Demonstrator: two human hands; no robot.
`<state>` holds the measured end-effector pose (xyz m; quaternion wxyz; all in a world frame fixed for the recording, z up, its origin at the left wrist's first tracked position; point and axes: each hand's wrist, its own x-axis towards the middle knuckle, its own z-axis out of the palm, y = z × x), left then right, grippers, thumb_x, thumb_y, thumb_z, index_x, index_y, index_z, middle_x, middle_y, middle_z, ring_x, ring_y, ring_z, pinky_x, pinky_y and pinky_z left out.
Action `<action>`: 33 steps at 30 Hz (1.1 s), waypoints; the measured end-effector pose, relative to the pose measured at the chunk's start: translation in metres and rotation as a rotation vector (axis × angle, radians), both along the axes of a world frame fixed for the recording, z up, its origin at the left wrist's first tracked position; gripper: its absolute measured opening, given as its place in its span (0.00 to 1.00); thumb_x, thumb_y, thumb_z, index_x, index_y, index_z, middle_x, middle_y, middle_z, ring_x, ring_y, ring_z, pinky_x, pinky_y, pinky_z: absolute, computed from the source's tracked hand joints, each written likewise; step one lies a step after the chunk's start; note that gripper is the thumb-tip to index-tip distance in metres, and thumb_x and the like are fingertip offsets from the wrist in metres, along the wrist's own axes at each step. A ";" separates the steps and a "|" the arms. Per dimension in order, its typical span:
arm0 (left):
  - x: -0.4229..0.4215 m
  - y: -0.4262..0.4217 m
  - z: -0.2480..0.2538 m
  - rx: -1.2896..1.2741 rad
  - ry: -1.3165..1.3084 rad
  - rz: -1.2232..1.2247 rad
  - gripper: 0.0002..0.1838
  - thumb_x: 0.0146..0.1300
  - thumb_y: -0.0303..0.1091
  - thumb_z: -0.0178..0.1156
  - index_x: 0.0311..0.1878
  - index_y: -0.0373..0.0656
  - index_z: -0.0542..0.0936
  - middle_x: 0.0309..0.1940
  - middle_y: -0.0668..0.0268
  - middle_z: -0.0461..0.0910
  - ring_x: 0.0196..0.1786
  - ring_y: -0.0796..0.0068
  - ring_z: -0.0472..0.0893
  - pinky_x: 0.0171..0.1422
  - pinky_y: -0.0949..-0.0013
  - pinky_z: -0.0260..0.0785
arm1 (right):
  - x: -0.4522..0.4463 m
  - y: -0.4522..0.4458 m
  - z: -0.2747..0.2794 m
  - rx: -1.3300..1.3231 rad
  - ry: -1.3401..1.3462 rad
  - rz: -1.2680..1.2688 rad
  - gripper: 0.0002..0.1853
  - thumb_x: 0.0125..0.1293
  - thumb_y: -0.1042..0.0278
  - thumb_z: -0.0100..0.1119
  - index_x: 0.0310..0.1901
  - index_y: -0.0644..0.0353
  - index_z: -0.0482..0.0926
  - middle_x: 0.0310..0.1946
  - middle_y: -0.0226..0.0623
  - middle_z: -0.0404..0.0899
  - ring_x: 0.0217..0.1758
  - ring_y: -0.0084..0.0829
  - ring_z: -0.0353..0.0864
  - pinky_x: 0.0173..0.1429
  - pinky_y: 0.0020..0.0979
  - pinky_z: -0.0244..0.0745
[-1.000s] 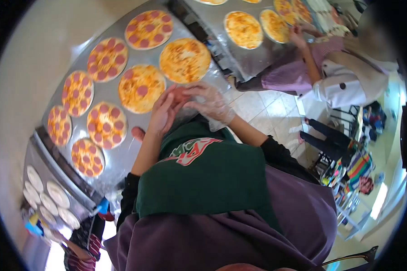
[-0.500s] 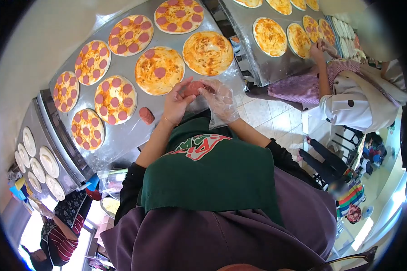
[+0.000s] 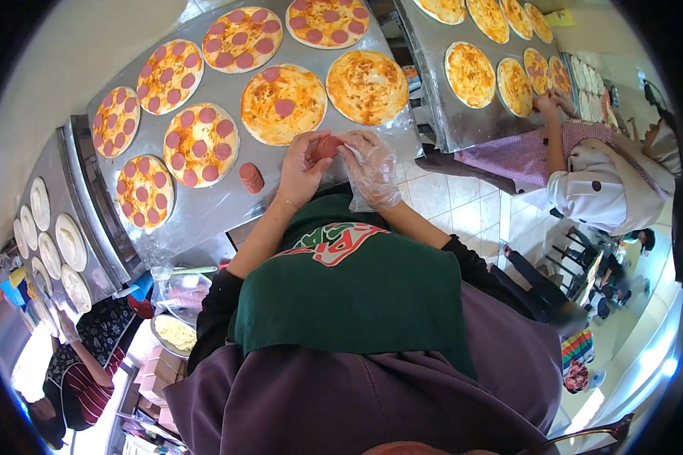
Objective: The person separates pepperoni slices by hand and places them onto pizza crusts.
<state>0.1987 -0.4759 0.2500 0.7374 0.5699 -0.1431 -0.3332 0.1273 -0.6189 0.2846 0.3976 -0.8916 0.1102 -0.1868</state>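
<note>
Bare of any glove, my left hand [image 3: 302,168] is closed around a small stack of pepperoni slices [image 3: 325,149]. My right hand [image 3: 373,168], in a clear plastic glove, pinches at the right edge of that stack with thumb and fingertips. Both hands are held over the table's near edge, in front of my apron. Just beyond them lies a pizza [image 3: 269,125] with sauce and two pepperoni slices on it. To its right, a second pizza [image 3: 366,87] bears sauce only. Another stack of pepperoni slices [image 3: 251,177] rests on the metal to the left of my hands.
Several pizzas dotted with pepperoni [image 3: 199,144] cover the left and far parts of the metal table [image 3: 205,216]. A second table [image 3: 451,125] with sauced pizzas stands at right, a co-worker [image 3: 599,182] beside it. Plain dough rounds [image 3: 70,243] and another person [image 3: 91,364] are at left.
My view has shifted slightly, so the tables appear moved up and right. My hands stay together at the stack of pepperoni slices. The person at left has moved a hand to the dough rounds.
</note>
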 end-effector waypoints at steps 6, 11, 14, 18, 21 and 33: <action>-0.001 0.008 0.005 -0.002 0.062 -0.055 0.27 0.61 0.13 0.56 0.64 0.37 0.66 0.58 0.62 0.71 0.60 0.74 0.73 0.66 0.70 0.67 | 0.002 -0.001 0.006 0.038 0.057 0.100 0.10 0.59 0.74 0.64 0.43 0.58 0.80 0.41 0.40 0.80 0.43 0.37 0.79 0.47 0.35 0.74; -0.003 0.014 -0.001 0.000 0.039 -0.040 0.27 0.60 0.12 0.54 0.63 0.37 0.67 0.56 0.62 0.73 0.59 0.74 0.75 0.65 0.71 0.69 | 0.004 0.004 -0.002 0.164 0.161 0.073 0.11 0.57 0.69 0.66 0.42 0.57 0.79 0.39 0.41 0.78 0.46 0.42 0.77 0.50 0.39 0.73; -0.006 0.019 -0.006 0.021 -0.016 -0.006 0.26 0.60 0.11 0.54 0.62 0.38 0.68 0.55 0.63 0.75 0.58 0.74 0.76 0.62 0.71 0.71 | 0.005 0.008 0.000 0.117 0.196 0.083 0.11 0.57 0.69 0.66 0.42 0.58 0.79 0.40 0.42 0.77 0.46 0.42 0.76 0.51 0.39 0.73; -0.004 0.025 -0.014 -0.008 -0.101 0.005 0.27 0.59 0.11 0.54 0.62 0.38 0.69 0.54 0.62 0.75 0.57 0.73 0.77 0.61 0.71 0.72 | 0.007 0.015 -0.001 0.103 0.151 0.116 0.11 0.57 0.71 0.66 0.41 0.58 0.78 0.42 0.42 0.76 0.46 0.42 0.76 0.50 0.39 0.73; -0.006 0.030 -0.013 0.022 -0.086 0.022 0.26 0.59 0.11 0.54 0.62 0.38 0.70 0.54 0.61 0.75 0.56 0.73 0.78 0.61 0.71 0.72 | 0.008 0.017 -0.002 0.079 0.101 0.152 0.11 0.58 0.70 0.66 0.41 0.61 0.79 0.39 0.43 0.77 0.44 0.41 0.78 0.48 0.36 0.73; 0.003 0.035 -0.011 0.146 -0.233 0.032 0.27 0.55 0.11 0.56 0.60 0.39 0.72 0.50 0.60 0.79 0.52 0.69 0.81 0.54 0.71 0.75 | 0.016 0.028 -0.002 0.176 0.114 0.146 0.11 0.59 0.72 0.66 0.43 0.60 0.79 0.38 0.39 0.78 0.43 0.35 0.79 0.48 0.33 0.74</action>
